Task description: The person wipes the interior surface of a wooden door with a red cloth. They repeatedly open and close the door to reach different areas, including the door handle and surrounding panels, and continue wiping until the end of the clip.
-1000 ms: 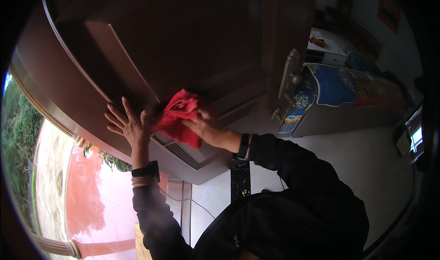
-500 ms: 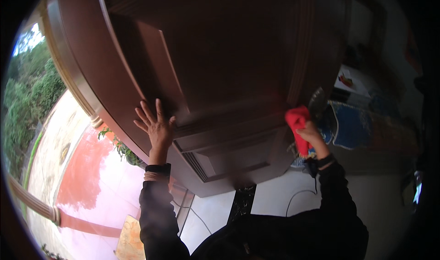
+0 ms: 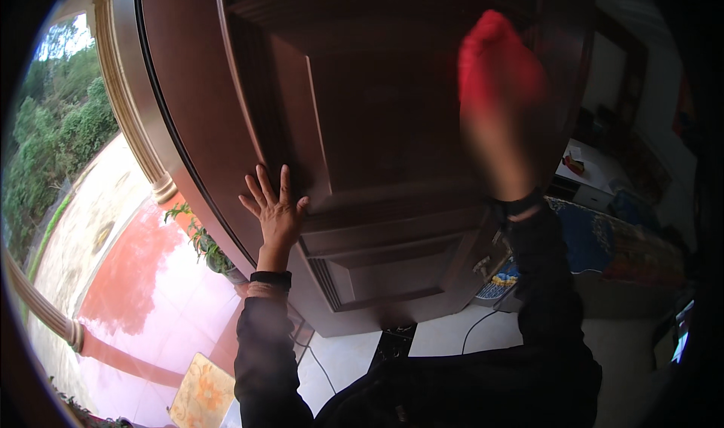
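A tall dark brown panelled door (image 3: 400, 141) fills the middle of the view, standing ajar. With fingers spread, my left hand (image 3: 277, 215) lies flat against its left part, beside a raised moulding. My right hand (image 3: 504, 138) is stretched up along the door's right part and smeared by motion. Bunched in and over it is a red cloth (image 3: 498, 62), which hides most of the fingers. The cloth is at the door's upper right panel; whether it touches the surface is hard to tell. Lower on the right edge sits the door handle (image 3: 481, 264), partly seen beside my right sleeve.
Left of the door are a fluted column (image 3: 124, 88), a potted plant (image 3: 211, 254) and a sunlit tiled porch (image 3: 136, 277). At right stand a white cabinet (image 3: 596, 175) and a seat with a blue cover (image 3: 581, 236). Thin cables (image 3: 320, 360) lie on the pale floor.
My right hand has swept upward with the red cloth, from beside the handle to the upper right panel. My left hand stays flat on the door; the whole view has shifted slightly.
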{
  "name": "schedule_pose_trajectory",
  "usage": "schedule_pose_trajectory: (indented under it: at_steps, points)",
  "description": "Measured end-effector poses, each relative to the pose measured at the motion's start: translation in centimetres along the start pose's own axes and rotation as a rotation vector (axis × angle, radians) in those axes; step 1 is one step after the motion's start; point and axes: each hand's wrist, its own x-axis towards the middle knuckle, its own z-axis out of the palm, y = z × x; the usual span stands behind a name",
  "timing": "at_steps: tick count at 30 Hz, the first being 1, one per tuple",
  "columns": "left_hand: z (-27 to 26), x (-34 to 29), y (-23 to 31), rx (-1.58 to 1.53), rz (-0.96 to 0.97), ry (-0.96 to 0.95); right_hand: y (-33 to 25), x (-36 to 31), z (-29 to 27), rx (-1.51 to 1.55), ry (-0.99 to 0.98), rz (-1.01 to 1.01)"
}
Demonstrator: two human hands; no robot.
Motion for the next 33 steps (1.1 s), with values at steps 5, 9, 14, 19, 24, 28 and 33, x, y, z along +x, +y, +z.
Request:
schedule_pose_trajectory:
  at_steps: [5, 9, 14, 19, 24, 28, 33]
  points:
    - [0.5, 0.0, -0.6, 0.006, 0.038, 0.045, -4.8, 0.7, 10.6, -0.532, 0.003, -0.033]
    - [1.2, -0.1, -0.9, -0.008, 0.085, 0.121, -5.6, -2.8, 14.5, -0.299, -0.131, -0.27]
    - [1.4, 0.0, -0.9, 0.03, 0.077, 0.125, -4.2, -10.4, 14.9, -0.451, -0.557, -0.476]
    - [1.1, 0.1, -0.7, 0.047, 0.048, 0.091, -0.6, -14.4, 14.0, -0.311, -0.534, -0.597]
    - [0.8, 0.1, -0.3, 0.051, 0.01, 0.057, 3.0, -13.2, 10.6, -0.341, -0.416, -0.555]
    - [0.8, 0.0, -0.3, 0.087, -0.015, 0.025, 6.2, -12.2, 6.6, -0.456, -0.273, -0.465]
    - [0.8, 0.1, -0.4, 0.078, -0.017, 0.029, 9.3, -11.6, 1.2, -0.5, -0.081, -0.221]
